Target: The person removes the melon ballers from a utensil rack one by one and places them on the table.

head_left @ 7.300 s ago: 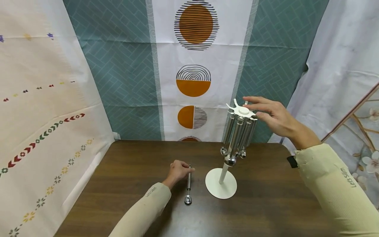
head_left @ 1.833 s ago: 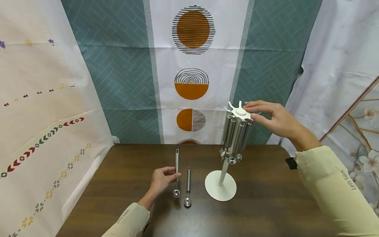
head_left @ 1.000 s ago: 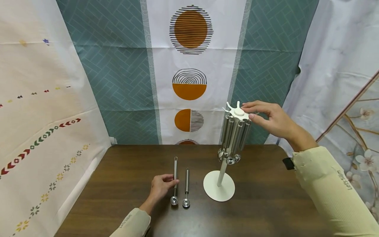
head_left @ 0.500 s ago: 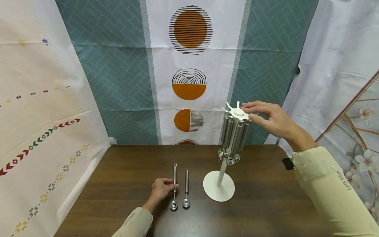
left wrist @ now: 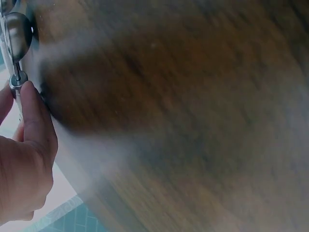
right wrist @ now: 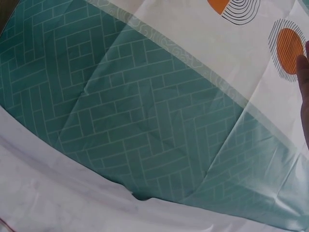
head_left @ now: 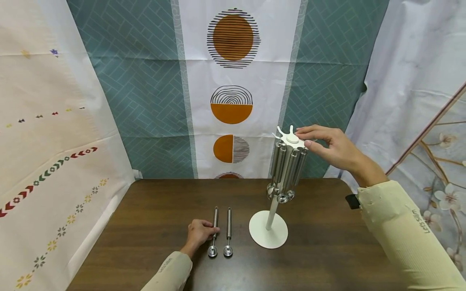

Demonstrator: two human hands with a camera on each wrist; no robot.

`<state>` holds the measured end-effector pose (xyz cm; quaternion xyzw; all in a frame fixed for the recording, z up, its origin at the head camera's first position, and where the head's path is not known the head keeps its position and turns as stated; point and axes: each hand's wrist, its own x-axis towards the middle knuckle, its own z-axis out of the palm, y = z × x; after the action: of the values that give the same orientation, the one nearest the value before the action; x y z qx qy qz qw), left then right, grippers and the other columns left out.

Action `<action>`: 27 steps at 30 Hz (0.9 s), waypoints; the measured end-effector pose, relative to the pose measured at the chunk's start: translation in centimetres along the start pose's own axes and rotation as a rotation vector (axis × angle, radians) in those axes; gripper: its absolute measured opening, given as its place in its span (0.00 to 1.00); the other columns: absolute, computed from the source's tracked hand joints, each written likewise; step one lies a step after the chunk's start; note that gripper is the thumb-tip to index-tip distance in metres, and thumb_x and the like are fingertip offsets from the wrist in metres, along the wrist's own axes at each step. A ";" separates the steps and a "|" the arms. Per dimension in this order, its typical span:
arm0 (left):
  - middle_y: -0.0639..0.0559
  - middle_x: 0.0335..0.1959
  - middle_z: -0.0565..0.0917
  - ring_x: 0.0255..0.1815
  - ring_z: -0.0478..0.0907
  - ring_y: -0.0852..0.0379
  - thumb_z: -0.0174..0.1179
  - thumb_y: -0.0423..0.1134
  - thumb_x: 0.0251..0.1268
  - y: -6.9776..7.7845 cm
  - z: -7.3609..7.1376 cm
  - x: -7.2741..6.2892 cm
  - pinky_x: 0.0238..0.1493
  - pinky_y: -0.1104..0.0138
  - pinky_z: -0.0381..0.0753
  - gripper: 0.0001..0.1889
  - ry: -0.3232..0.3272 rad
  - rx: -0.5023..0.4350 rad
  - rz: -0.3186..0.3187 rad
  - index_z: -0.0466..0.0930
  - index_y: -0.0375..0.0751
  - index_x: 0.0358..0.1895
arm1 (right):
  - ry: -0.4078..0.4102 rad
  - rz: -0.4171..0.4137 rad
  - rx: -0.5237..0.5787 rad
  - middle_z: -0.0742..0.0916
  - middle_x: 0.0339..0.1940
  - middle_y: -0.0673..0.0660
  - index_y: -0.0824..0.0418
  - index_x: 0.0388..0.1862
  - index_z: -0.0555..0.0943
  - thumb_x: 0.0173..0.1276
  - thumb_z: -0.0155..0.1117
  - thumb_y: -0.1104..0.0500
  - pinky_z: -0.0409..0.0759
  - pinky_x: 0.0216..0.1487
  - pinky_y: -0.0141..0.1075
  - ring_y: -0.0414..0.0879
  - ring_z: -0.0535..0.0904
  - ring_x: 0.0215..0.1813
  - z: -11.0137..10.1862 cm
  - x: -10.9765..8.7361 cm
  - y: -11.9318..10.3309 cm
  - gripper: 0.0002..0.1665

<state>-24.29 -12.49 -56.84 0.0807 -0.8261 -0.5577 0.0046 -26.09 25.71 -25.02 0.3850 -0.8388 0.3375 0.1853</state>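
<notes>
In the head view, my left hand [head_left: 200, 232] pinches the handle of a steel spoon [head_left: 215, 220] with a small round bowl, at table level. The left wrist view shows this spoon's bowl [left wrist: 19, 36] just beyond my fingertips. A similar spoon [head_left: 228, 230] lies parallel, just to its right. Farther right stands a white utensil stand [head_left: 268, 232] with a round base and a hooked top. Several steel utensils [head_left: 287, 167] hang around its post. My right hand [head_left: 329, 147] holds the stand's top between thumb and fingers; the right wrist view shows only a bit of that hand.
The brown wooden table [head_left: 156, 210] runs back to a green and white patterned cloth [head_left: 145, 101]. An embroidered cloth [head_left: 54, 161] hangs at the left and a white floral one [head_left: 411, 101] at the right.
Earlier, one spoon lay on the table. A second appeared in my left hand, then came down toward me beside the first. The stand's top has turned; my right hand stays there.
</notes>
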 end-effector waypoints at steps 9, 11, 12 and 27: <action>0.43 0.25 0.87 0.21 0.84 0.55 0.77 0.29 0.47 0.2 0.1 0.1 0.24 0.66 0.85 0.13 -0.004 0.052 0.015 0.87 0.25 0.35 | -0.002 0.011 -0.006 0.83 0.61 0.60 0.65 0.59 0.83 0.73 0.58 0.67 0.70 0.55 0.23 0.27 0.70 0.64 0.0 -0.2 0.0 0.18; 0.43 0.25 0.87 0.23 0.84 0.56 0.78 0.32 0.47 0.4 0.0 0.1 0.26 0.66 0.84 0.13 0.012 0.108 0.036 0.87 0.28 0.34 | -0.002 0.007 -0.003 0.83 0.61 0.60 0.65 0.59 0.83 0.73 0.58 0.67 0.70 0.55 0.22 0.28 0.70 0.64 -0.1 -0.2 0.0 0.18; 0.44 0.26 0.87 0.24 0.84 0.56 0.79 0.33 0.47 0.5 -0.1 0.2 0.28 0.65 0.84 0.14 0.022 0.133 0.049 0.88 0.28 0.35 | 0.001 0.003 0.001 0.83 0.61 0.61 0.66 0.59 0.83 0.73 0.58 0.68 0.71 0.54 0.22 0.28 0.70 0.64 -0.1 -0.2 0.0 0.18; 0.47 0.32 0.89 0.36 0.87 0.52 0.77 0.35 0.52 6.4 -0.2 0.9 0.34 0.65 0.82 0.14 0.054 0.099 0.226 0.89 0.33 0.42 | 0.005 -0.007 0.017 0.83 0.59 0.61 0.66 0.58 0.83 0.72 0.59 0.69 0.72 0.52 0.22 0.28 0.71 0.63 -0.1 -0.1 0.2 0.17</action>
<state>-26.01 -10.44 -50.95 0.0020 -0.8561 -0.5096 0.0857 -26.21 25.93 -25.11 0.3886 -0.8341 0.3450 0.1853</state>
